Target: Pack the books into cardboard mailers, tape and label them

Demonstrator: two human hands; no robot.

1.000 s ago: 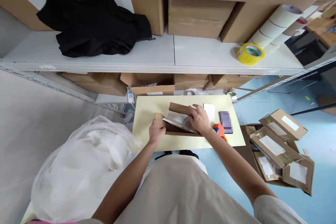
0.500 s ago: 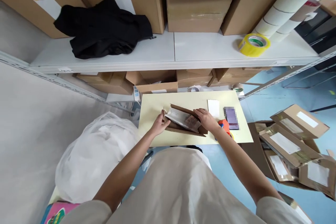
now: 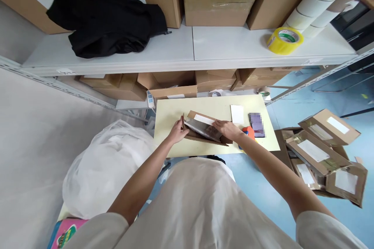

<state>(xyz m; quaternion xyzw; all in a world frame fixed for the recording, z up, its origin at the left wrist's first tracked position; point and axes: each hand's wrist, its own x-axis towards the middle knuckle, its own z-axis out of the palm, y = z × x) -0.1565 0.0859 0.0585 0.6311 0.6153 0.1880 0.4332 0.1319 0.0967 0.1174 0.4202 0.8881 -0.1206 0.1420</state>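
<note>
A small open cardboard box (image 3: 193, 135) lies slanted on the pale yellow table. Inside it is a flat, shiny grey packet (image 3: 204, 129); its contents cannot be made out. My left hand (image 3: 177, 131) is closed on the box's left end, thumb on the near side. With bent fingers, my right hand (image 3: 227, 129) grips the far side flap near the right end, beside a white label (image 3: 203, 119) on that flap. The right fingertips are partly hidden. An orange tape dispenser (image 3: 248, 132) sits just right of my right wrist, partly behind the forearm.
On the table (image 3: 172, 108) lie a white card (image 3: 237, 114) and a purple, blurred item (image 3: 257, 125). A shelf (image 3: 228, 46) ahead carries cartons, black clothing (image 3: 111, 19) and yellow tape (image 3: 285, 41). A white plastic bag (image 3: 105, 171) stands left; labelled cardboard boxes (image 3: 318, 151) are piled right.
The far flap leans further outward, so its white label now shows. My right hand has shifted slightly left along it. My left hand keeps its hold, and the view has tilted slightly downward.
</note>
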